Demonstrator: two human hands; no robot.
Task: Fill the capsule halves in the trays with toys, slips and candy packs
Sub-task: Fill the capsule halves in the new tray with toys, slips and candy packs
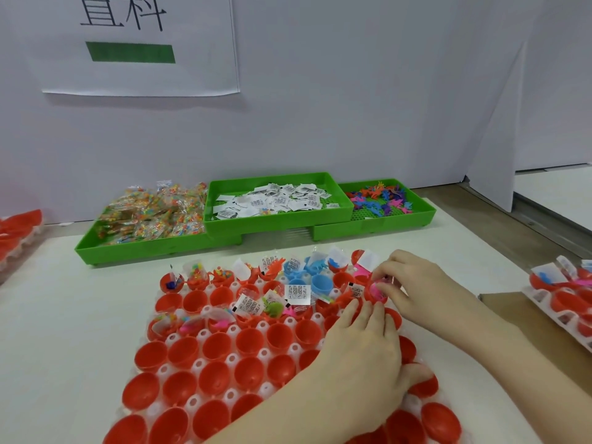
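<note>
A pink toy (379,289) is pinched by the curled fingers of the right hand (413,285) over a red capsule half (374,294) at the right end of the tray's second row. The left hand (362,344) is laid flat on the clear tray (197,334) just in front, its fingers straight and its fingertips (354,304) steadying that same half. By the look of it, the toy is best pressed fully below the rim, so that a folded slip (356,291) beside it is not dislodged and room is left for a candy pack.

The two far rows are largely loaded with toys, slips and candy, the third row only at its left end; the near rows of red halves (224,376) are seen to be unfilled. Behind the tray, three green bins are lined up: candy packs (153,211) on the left, printed slips (272,200) in the middle, small plastic toys (379,198) on the right. A second, partly filled tray (563,302) is set on cardboard at the right edge. The work is done on a pale tabletop (64,315) against a white partition bearing a paper sign (141,43).
</note>
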